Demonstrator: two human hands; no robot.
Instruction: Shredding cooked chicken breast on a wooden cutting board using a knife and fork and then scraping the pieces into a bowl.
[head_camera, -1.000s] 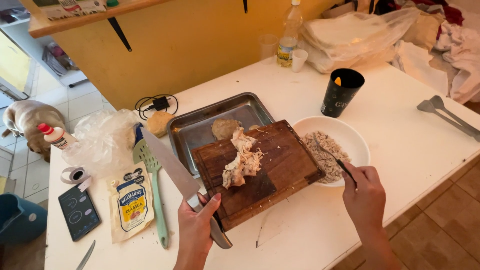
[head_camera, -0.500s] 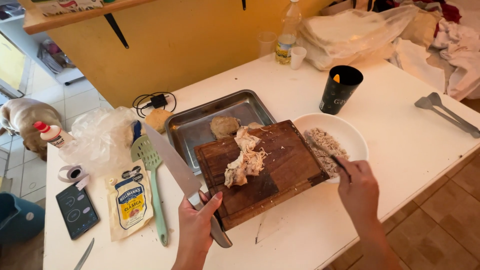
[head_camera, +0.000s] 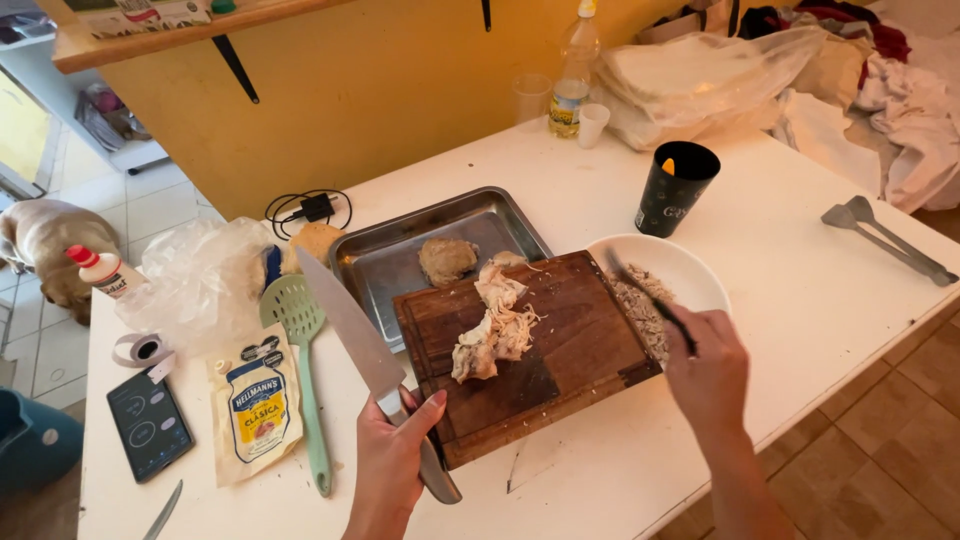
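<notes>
My left hand (head_camera: 392, 462) grips the handle of a large chef's knife (head_camera: 350, 330), whose blade points up and to the left, beside a dark wooden cutting board (head_camera: 560, 365). Shredded cooked chicken (head_camera: 495, 325) lies in a pile on the board. My right hand (head_camera: 708, 372) holds a dark fork (head_camera: 650, 300), with its tines over a white bowl (head_camera: 690, 270) of shredded meat at the board's right edge. A metal baking tray (head_camera: 400, 260) behind the board holds one more piece of meat (head_camera: 447, 260).
A green slotted spatula (head_camera: 300, 370), a sauce pouch (head_camera: 255, 405), a phone (head_camera: 148, 423) and a plastic bag (head_camera: 195, 280) lie to the left. A black cup (head_camera: 674, 188) and metal tongs (head_camera: 885, 240) sit on the right. A bottle (head_camera: 572, 75) stands at the back. A dog (head_camera: 40, 240) is on the floor at the left.
My right hand has raised the fork so that it angles over the bowl toward the board. The knife blade has tipped up a little higher.
</notes>
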